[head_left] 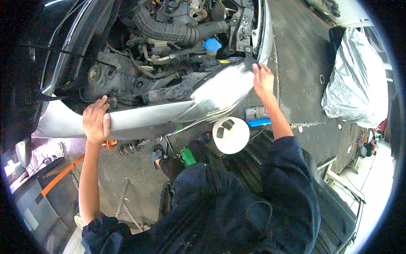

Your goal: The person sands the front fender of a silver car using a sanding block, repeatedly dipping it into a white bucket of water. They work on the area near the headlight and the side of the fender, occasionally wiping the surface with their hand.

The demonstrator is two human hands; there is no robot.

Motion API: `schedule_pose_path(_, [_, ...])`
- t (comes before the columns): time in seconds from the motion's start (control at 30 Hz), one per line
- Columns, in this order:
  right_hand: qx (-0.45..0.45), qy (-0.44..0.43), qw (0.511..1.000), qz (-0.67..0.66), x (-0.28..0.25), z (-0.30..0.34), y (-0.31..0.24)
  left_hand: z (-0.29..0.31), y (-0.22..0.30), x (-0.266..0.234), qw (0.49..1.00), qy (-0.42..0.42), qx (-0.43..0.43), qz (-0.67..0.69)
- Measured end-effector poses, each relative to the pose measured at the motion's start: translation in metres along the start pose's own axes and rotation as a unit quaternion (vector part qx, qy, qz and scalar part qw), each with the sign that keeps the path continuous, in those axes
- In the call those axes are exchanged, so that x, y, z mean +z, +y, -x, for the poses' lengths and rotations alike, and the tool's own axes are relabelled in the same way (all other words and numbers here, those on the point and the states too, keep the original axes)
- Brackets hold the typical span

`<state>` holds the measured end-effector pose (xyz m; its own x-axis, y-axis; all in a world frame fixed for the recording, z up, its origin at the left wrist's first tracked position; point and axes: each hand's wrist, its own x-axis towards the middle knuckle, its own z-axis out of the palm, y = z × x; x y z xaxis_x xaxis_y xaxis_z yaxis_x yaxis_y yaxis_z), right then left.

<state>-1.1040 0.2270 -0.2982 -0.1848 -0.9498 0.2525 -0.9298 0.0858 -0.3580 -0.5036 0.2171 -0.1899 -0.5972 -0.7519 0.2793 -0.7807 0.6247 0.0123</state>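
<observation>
My left hand [96, 118] lies on the silver fender [144, 118] of a car, fingers stretched over its upper edge and holding nothing. At the car's front corner, my right hand [263, 80] is closed with thumb and fingers on a dark thin pad [251, 64]. The pad rests against the upper outer end of the headlight [222, 86], whose lens looks hazy and whitish. Whether the pad is sandpaper or cloth I cannot tell. Beyond the fender lies the open engine bay, with a ribbed black air hose [169, 31] and a blue reservoir cap [212, 45].
Below the headlight stands a white bucket [237, 146] with dark and pale pieces inside. Beside it sits a blue case of small tools [256, 113]. A green object [187, 156] is near my legs. A silver cover [353, 80] drapes something at the right. An orange bar [61, 178] is at lower left.
</observation>
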Motion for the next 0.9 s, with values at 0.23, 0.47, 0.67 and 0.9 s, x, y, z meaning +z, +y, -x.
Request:
schedule_pose_path(0.23, [-0.015,0.079,0.995,-0.056,0.012,0.033,-0.069,0.000,-0.002,-0.003,1.000,0.016,0.009,-0.001])
schedule_pose_path(0.47, [0.032,0.058,0.996,-0.064,0.014,0.016,-0.040,0.002,0.000,0.008,1.000,0.022,0.018,0.001])
schedule_pose_path(0.67, [0.067,0.013,0.990,-0.122,-0.015,-0.006,-0.010,0.001,0.002,0.001,1.000,0.021,0.008,0.009])
schedule_pose_path(0.9, [0.132,0.008,0.940,-0.314,-0.030,-0.027,-0.040,0.002,-0.001,0.008,1.000,0.022,0.007,0.014])
